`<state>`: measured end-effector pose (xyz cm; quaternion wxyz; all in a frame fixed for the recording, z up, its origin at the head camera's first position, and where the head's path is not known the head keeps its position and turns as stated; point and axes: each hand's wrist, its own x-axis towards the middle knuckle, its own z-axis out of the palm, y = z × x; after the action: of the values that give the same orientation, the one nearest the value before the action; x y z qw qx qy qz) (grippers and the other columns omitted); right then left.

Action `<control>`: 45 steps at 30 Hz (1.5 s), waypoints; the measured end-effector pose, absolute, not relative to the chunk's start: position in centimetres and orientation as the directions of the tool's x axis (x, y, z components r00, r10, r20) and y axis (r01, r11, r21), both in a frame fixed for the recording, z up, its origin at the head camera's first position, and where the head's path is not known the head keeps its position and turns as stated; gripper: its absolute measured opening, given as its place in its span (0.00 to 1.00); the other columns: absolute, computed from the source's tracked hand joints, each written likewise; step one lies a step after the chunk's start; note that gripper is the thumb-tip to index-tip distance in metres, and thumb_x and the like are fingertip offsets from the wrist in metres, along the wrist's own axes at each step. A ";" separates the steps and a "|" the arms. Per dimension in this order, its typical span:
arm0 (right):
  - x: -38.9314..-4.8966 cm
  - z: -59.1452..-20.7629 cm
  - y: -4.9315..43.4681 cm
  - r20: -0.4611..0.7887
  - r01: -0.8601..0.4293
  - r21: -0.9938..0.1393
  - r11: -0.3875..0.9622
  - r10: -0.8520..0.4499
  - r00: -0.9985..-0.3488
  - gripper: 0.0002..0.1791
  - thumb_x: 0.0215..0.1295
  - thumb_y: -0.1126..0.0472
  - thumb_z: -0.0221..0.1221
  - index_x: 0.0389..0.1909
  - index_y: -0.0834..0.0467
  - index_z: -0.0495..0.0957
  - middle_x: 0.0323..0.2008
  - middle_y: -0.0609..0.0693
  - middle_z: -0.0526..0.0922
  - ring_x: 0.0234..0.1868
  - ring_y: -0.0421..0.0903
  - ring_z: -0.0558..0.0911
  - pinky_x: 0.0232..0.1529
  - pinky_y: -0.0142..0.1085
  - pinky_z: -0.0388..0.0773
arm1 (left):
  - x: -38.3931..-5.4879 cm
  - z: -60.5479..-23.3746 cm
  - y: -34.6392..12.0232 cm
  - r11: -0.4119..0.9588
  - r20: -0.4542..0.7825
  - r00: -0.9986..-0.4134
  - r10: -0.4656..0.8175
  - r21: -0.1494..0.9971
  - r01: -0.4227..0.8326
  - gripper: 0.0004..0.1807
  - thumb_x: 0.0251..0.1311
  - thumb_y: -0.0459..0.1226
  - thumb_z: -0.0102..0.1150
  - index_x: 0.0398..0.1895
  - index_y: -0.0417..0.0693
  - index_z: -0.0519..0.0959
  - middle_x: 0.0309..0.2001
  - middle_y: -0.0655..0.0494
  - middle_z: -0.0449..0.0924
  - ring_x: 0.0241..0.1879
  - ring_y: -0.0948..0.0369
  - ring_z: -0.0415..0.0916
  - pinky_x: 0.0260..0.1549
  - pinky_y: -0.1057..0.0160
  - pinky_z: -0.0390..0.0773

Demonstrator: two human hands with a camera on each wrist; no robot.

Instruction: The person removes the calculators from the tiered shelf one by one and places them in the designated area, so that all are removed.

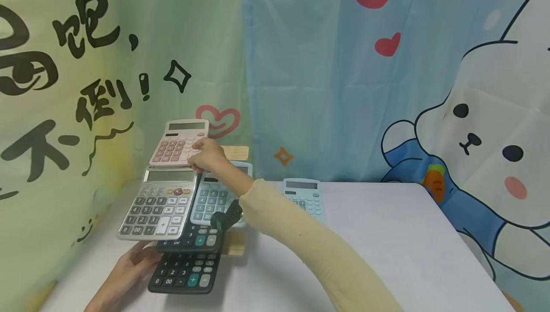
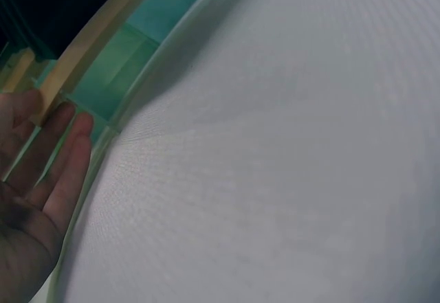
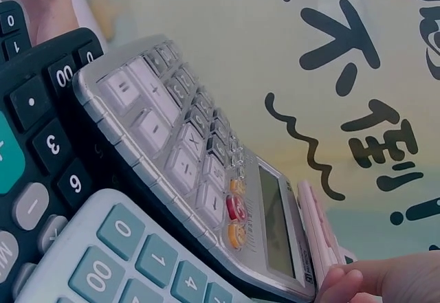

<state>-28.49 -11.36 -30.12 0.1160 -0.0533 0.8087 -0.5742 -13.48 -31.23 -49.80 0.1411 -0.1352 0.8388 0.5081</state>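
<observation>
My right hand (image 1: 209, 154) pinches the lower right edge of a pink calculator (image 1: 172, 151), which stands tilted behind a silver calculator (image 1: 148, 202). In the right wrist view the fingers of that hand (image 3: 385, 279) meet the pink calculator (image 3: 317, 224) at its edge. My left hand (image 1: 135, 265) is low at the left, beside two black calculators (image 1: 184, 274). In the left wrist view its thumb and fingers hold the end of a wooden strip (image 2: 89, 49). A light blue calculator (image 1: 210, 202) leans right of the silver one, partly behind my right arm.
Wooden pieces (image 1: 236, 152) show behind and below the calculators. Another light blue calculator (image 1: 302, 189) stands farther right, partly hidden by my sleeve. All stand on a white table (image 1: 386, 235). A printed curtain (image 1: 301, 64) hangs close behind and along the left.
</observation>
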 end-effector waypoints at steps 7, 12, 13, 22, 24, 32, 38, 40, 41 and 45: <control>-28.5 -29.9 -11.5 -0.130 0.058 -0.948 0.312 -0.214 -0.968 0.22 0.58 0.72 0.64 0.54 0.62 0.77 0.24 0.50 0.75 0.15 0.38 0.72 0.14 0.21 0.73 | -13.5 -49.6 -31.2 0.459 -0.364 -0.927 -0.088 0.811 -0.362 0.54 0.62 0.61 0.55 0.78 0.46 0.39 0.72 0.32 0.57 0.67 0.42 0.66 0.61 0.53 0.80; -28.6 -29.7 -11.4 -0.129 0.053 -0.939 0.340 -0.206 -0.970 0.22 0.59 0.69 0.65 0.55 0.60 0.77 0.33 0.53 0.82 0.16 0.37 0.73 0.21 0.24 0.79 | -13.5 -49.7 -31.2 0.456 -0.369 -0.924 -0.102 0.808 -0.374 0.54 0.60 0.62 0.55 0.78 0.46 0.39 0.72 0.32 0.56 0.67 0.42 0.66 0.61 0.53 0.80; -28.7 -29.7 -11.4 -0.126 0.051 -0.941 0.335 -0.206 -0.970 0.22 0.59 0.69 0.65 0.55 0.60 0.77 0.36 0.54 0.83 0.17 0.38 0.74 0.25 0.25 0.81 | -13.5 -49.7 -31.2 0.456 -0.370 -0.923 -0.102 0.808 -0.374 0.55 0.60 0.62 0.55 0.78 0.46 0.39 0.72 0.32 0.56 0.67 0.42 0.67 0.61 0.52 0.80; -29.7 -29.3 -10.5 -0.179 0.180 -0.983 0.022 -0.275 -0.945 0.23 0.62 0.70 0.62 0.59 0.62 0.75 0.48 0.61 0.84 0.29 0.42 0.85 0.41 0.28 0.87 | -13.3 -49.7 -31.1 0.439 -0.379 -0.918 -0.115 0.810 -0.389 0.55 0.59 0.63 0.55 0.78 0.47 0.39 0.72 0.33 0.56 0.68 0.42 0.66 0.63 0.51 0.79; -30.1 -29.0 -10.0 -0.196 0.220 -0.974 -0.044 -0.310 -0.930 0.24 0.63 0.70 0.61 0.61 0.62 0.74 0.48 0.62 0.84 0.27 0.40 0.84 0.43 0.28 0.87 | -13.4 -49.7 -31.1 0.444 -0.379 -0.919 -0.112 0.808 -0.387 0.56 0.59 0.64 0.55 0.78 0.47 0.39 0.72 0.32 0.55 0.68 0.42 0.65 0.63 0.52 0.79; -30.6 -27.6 -6.6 -0.086 0.179 -0.964 -0.196 -0.407 -0.910 0.25 0.65 0.72 0.58 0.64 0.60 0.71 0.40 0.53 0.76 0.30 0.40 0.82 0.66 0.43 0.78 | -13.4 -49.8 -31.1 0.442 -0.364 -0.926 -0.099 0.818 -0.368 0.54 0.61 0.61 0.55 0.78 0.47 0.39 0.72 0.32 0.56 0.68 0.42 0.66 0.62 0.52 0.80; -29.2 -28.0 -1.9 -0.008 0.123 -0.961 -0.250 -0.418 -0.909 0.26 0.66 0.73 0.57 0.64 0.57 0.71 0.40 0.51 0.70 0.38 0.42 0.82 0.65 0.40 0.79 | -13.3 -49.7 -31.2 0.443 -0.379 -0.920 -0.102 0.811 -0.383 0.54 0.61 0.62 0.54 0.78 0.46 0.39 0.72 0.32 0.55 0.68 0.41 0.65 0.62 0.53 0.80; -28.4 -28.4 0.2 0.005 0.102 -0.966 -0.236 -0.414 -0.910 0.26 0.66 0.72 0.57 0.64 0.55 0.71 0.43 0.52 0.71 0.41 0.43 0.82 0.64 0.39 0.80 | -13.4 -49.7 -31.3 0.444 -0.386 -0.917 -0.104 0.807 -0.390 0.55 0.60 0.63 0.54 0.78 0.47 0.39 0.72 0.33 0.55 0.68 0.41 0.65 0.62 0.54 0.80; -27.9 -28.7 1.4 0.008 0.091 -0.971 -0.223 -0.408 -0.913 0.26 0.66 0.71 0.57 0.64 0.54 0.71 0.44 0.52 0.71 0.42 0.43 0.82 0.63 0.37 0.80 | -13.4 -49.7 -31.3 0.443 -0.385 -0.917 -0.103 0.808 -0.389 0.55 0.60 0.63 0.55 0.78 0.48 0.39 0.72 0.33 0.56 0.68 0.42 0.65 0.62 0.54 0.80; -25.8 -30.0 6.4 -0.007 0.077 -0.983 -0.165 -0.387 -0.922 0.27 0.68 0.68 0.57 0.67 0.51 0.68 0.50 0.53 0.69 0.48 0.42 0.81 0.59 0.31 0.82 | -13.4 -49.6 -31.3 0.439 -0.374 -0.922 -0.099 0.815 -0.377 0.55 0.59 0.62 0.56 0.78 0.47 0.40 0.72 0.33 0.57 0.68 0.42 0.66 0.62 0.53 0.80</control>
<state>-25.83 6.40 -30.04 0.1543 -0.1236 0.6273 -0.7532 -13.41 -31.25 -49.59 0.1366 -0.1422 0.8371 0.5102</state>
